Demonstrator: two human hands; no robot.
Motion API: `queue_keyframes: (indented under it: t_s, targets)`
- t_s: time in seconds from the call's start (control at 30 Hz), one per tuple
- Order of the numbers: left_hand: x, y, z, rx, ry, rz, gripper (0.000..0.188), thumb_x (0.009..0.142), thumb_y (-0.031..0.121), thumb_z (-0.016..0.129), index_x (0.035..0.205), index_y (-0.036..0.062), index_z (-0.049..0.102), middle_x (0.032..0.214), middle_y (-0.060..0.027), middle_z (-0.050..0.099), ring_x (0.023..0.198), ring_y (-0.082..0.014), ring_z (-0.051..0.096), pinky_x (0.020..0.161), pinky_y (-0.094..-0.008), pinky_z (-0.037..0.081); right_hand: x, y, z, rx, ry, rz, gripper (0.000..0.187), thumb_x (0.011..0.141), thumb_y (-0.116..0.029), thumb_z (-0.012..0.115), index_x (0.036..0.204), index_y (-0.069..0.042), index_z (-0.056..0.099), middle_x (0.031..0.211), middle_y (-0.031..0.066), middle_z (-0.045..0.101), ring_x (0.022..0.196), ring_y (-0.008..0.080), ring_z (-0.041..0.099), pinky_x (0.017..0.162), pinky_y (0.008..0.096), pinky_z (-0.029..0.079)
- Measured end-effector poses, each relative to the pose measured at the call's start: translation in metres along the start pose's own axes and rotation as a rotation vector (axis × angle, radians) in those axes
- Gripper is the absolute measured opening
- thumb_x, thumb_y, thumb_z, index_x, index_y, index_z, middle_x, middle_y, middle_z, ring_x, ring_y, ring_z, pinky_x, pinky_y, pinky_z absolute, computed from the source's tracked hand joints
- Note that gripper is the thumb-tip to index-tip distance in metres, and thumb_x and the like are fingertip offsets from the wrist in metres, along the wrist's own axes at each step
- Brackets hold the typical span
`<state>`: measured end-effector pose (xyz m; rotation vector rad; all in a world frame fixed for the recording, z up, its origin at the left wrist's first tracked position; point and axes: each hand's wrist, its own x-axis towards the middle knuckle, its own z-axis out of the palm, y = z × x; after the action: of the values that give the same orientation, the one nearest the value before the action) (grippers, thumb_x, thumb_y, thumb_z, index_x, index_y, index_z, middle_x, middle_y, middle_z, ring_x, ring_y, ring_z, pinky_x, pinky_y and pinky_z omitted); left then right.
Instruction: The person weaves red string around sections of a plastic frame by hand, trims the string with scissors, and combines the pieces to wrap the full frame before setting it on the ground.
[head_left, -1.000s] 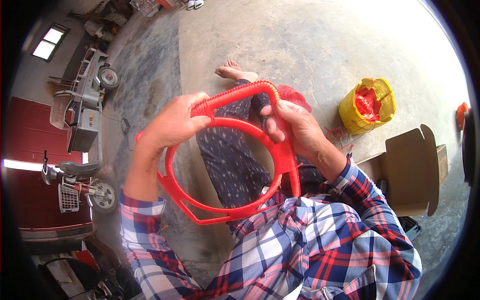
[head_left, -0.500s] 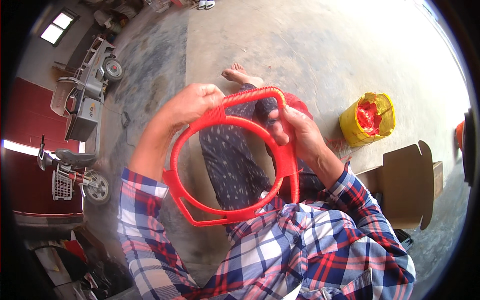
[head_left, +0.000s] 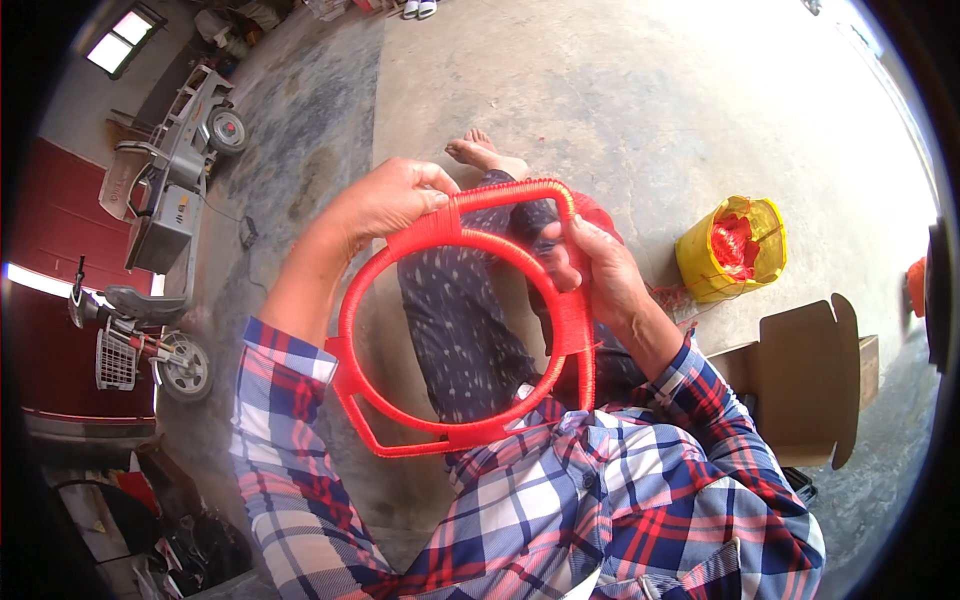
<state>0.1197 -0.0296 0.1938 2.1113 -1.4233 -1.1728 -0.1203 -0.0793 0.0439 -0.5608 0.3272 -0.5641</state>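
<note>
A red frame (head_left: 347,310), a ring set inside a squarish outline and wrapped all over in shiny red cord, lies tilted above my lap. My left hand (head_left: 392,205) is closed at its upper left, thumb and fingers at the wide wrapped band where ring and outer bar meet. On the upper right side my right hand (head_left: 605,265) grips the frame, thumb on top and fingers curled round from inside. Cord windings show clearly along the top bar. A short loose end sticks out at the right side. The undersides of both grips are hidden.
A yellow bucket (head_left: 705,275) holding red cord stands to the right on the concrete floor. Nearer is an open cardboard box (head_left: 808,385). Along the left stand a scooter (head_left: 150,340) and a grey three-wheeled cart (head_left: 180,220). My crossed legs (head_left: 455,340) are beneath the frame.
My left hand's fingers have shifted slightly on the wrapped band, with the index finger now more raised. The right hand keeps its hold, and the frame stays nearly in place.
</note>
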Motion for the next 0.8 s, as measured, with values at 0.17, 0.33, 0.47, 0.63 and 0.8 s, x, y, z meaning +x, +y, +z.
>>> queue_keyframes:
  t_s: [0.17,0.33,0.47,0.63,0.8]
  targets:
    - [-0.008,-0.005,-0.001,0.095,-0.097,0.134,0.026,0.083,0.006,0.058,0.108,-0.0013,0.061,0.086,-0.0024,0.064,0.077,-0.0092,0.057,0.073,-0.0244,0.047,-0.001,-0.001,0.001,-0.006,0.005,-0.015,0.031,0.098,-0.029,0.045,0.104,-0.002,0.057,0.070,0.0028,0.058,0.053,0.0102,0.048,0.054,0.0246,0.041]
    - [-0.014,0.004,0.007,0.220,-0.062,0.169,0.033,0.082,0.006,0.058,0.113,-0.0015,0.057,0.086,-0.0036,0.064,0.078,-0.0114,0.058,0.074,-0.0269,0.047,0.002,0.002,-0.005,0.032,-0.011,0.010,0.031,0.097,-0.030,0.047,0.105,-0.002,0.057,0.070,0.0034,0.059,0.053,0.0103,0.049,0.054,0.0243,0.042]
    - [-0.006,-0.006,0.004,0.143,0.110,0.171,0.025,0.089,0.008,0.052,0.111,-0.0018,0.058,0.084,-0.0032,0.063,0.076,-0.0096,0.058,0.072,-0.0254,0.048,0.001,0.000,-0.007,0.038,-0.049,-0.021,0.031,0.097,-0.030,0.047,0.106,-0.002,0.057,0.071,0.0044,0.060,0.052,0.0106,0.050,0.052,0.0234,0.042]
    - [-0.010,-0.028,-0.024,-0.016,0.302,0.206,0.022,0.095,0.014,0.049,0.107,0.0001,0.060,0.080,-0.0030,0.063,0.071,-0.0075,0.058,0.068,-0.0218,0.047,0.000,-0.002,-0.021,0.113,-0.027,-0.040,0.035,0.096,-0.034,0.048,0.108,-0.002,0.056,0.073,0.0065,0.062,0.050,0.0108,0.050,0.050,0.0227,0.042]
    - [-0.015,-0.063,-0.037,-0.188,0.368,0.176,0.026,0.095,0.022,0.053,0.104,-0.0011,0.061,0.076,-0.0019,0.062,0.069,-0.0074,0.057,0.066,-0.0223,0.045,0.001,-0.002,-0.031,0.118,0.012,-0.023,0.037,0.097,-0.035,0.048,0.111,-0.001,0.055,0.073,0.0065,0.062,0.050,0.0111,0.051,0.050,0.0234,0.042]
